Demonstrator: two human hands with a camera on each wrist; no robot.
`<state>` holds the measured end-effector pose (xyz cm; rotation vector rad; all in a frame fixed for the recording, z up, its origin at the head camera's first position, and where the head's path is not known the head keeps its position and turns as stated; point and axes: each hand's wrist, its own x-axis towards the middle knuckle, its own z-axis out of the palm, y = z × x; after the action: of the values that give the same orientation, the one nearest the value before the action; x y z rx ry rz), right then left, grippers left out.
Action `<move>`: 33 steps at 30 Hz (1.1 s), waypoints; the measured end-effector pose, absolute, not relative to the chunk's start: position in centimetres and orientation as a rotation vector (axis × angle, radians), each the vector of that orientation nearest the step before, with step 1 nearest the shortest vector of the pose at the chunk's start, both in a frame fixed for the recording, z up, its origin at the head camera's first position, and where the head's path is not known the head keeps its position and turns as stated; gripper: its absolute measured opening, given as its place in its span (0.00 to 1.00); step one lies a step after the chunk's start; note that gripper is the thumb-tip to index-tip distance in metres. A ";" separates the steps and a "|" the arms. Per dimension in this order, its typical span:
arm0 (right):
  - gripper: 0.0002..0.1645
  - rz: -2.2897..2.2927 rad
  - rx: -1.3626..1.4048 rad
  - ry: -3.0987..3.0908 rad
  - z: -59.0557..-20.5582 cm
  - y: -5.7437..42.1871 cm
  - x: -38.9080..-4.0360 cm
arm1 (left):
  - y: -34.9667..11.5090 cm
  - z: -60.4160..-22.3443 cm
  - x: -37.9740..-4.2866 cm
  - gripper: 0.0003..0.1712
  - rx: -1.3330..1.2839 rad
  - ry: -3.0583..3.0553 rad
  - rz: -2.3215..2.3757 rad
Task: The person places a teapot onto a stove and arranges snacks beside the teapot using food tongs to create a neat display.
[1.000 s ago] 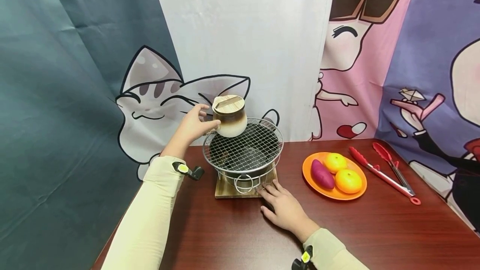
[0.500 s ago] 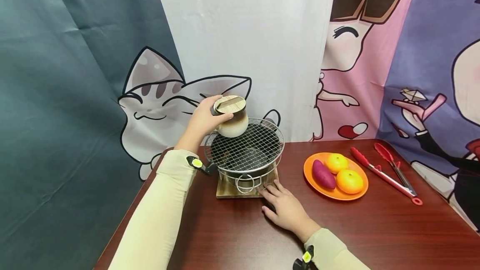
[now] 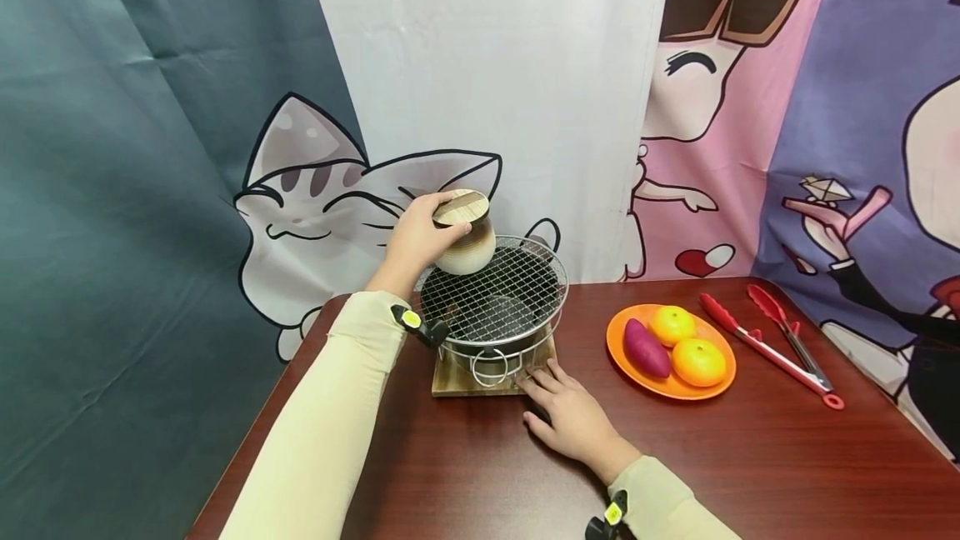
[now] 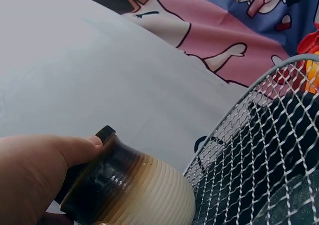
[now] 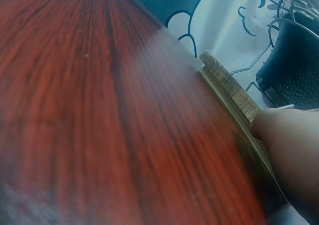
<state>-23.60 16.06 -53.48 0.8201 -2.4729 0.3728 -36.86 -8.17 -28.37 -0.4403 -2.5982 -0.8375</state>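
Observation:
My left hand (image 3: 418,237) grips the upper part of a small ceramic pot (image 3: 469,254) from its left side, with the thumb across the front below the wooden lid (image 3: 463,207). Brown at the neck and cream below, the pot (image 4: 154,190) stands at the back left of a round wire grill mesh (image 3: 517,294). A dark brazier (image 5: 291,60) lies under the mesh, set on a wooden board (image 3: 457,382). My right hand (image 3: 573,419) rests with extended fingers on the board's front right corner. The pot's far side and the left fingertips are hidden.
An orange plate (image 3: 617,357) to the right bears a purple sweet potato (image 3: 647,348) and two mandarins (image 3: 699,362). Red-handled tongs (image 3: 776,357) lie beyond it on the brown table (image 3: 750,465). A printed curtain (image 3: 510,65) hangs close behind the grill.
My left hand has moved right from beside the pot and closed round its upper part. The pot has stayed in nearly the same place; the right hand has not moved.

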 end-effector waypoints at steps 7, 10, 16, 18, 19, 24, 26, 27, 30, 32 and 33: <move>0.32 0.368 0.822 -2.477 -53.3 16.1 -23.5 | -8.1 -28.1 -36.9 0.38 -0.413 -2.610 -0.851; 0.32 0.363 0.821 -2.479 -53.4 16.1 -23.5 | -8.0 -28.1 -36.9 0.38 -0.400 -2.618 -0.858; 0.32 0.368 0.821 -2.471 -53.4 16.1 -23.5 | -8.0 -28.0 -36.9 0.39 -0.381 -2.626 -0.877; 0.32 0.369 0.819 -2.472 -53.4 16.1 -23.5 | -8.0 -28.1 -36.9 0.40 -0.383 -2.623 -0.882; 0.32 0.371 0.820 -2.473 -53.4 16.1 -23.5 | -8.1 -28.1 -36.9 0.40 -0.385 -2.620 -0.885; 0.32 0.366 0.821 -2.479 -53.4 16.1 -23.5 | -8.5 -27.8 -36.5 0.43 -0.393 -2.596 -0.896; 0.32 0.368 0.827 -2.472 -53.5 16.1 -23.6 | -8.7 -27.6 -36.2 0.44 -0.396 -2.590 -0.885; 0.32 0.369 0.830 -2.471 -53.5 16.2 -23.6 | -8.8 -27.6 -36.0 0.44 -0.400 -2.587 -0.875; 0.31 0.371 0.839 -2.459 -53.5 16.2 -23.7 | -9.2 -27.4 -35.2 0.43 -0.417 -2.570 -0.846; 0.31 0.374 0.844 -2.454 -53.5 16.2 -23.7 | -9.5 -27.5 -34.6 0.42 -0.430 -2.546 -0.832; 0.31 0.374 0.843 -2.456 -53.5 16.2 -23.7 | -9.7 -27.5 -34.3 0.41 -0.438 -2.534 -0.823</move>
<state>-23.71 16.23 -53.46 0.8433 -2.4561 0.3738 -34.33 -9.70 -27.48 -0.4380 -2.5337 -0.8226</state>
